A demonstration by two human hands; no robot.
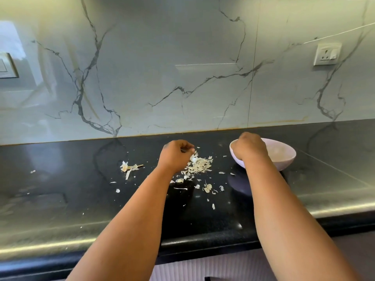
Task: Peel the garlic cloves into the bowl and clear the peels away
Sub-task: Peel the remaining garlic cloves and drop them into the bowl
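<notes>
Tabletop (60, 179) of polished black stone, seen from the head camera, meeting a glossy white marble-patterned wall panel (162, 67) with grey veins. On the panel's far left, a white switch plate (6, 65), partly cut off by the frame edge. Left of centre on the tabletop, a small dry garlic stem with papery husk (129, 168), lying apart from the rest. Left hand (175, 152) with fingers curled, its grip pinching a pale piece just above the heap; whether this is a clove or skin cannot be told. Directly beside and below that hand, a heap of off-white papery garlic peels (199, 166), with loose flakes scattered toward the front edge of the tabletop. Right of the heap, a round pale lilac bowl (284, 157) standing upright on the tabletop. Right hand (249, 147) reaching over the bowl's near-left rim with fingers turned down inside; its grip cannot be told, the fingertips being hidden. Contents of the bowl appear whitish but indistinct. On the wall panel at far right, a white socket outlet (327, 54).
</notes>
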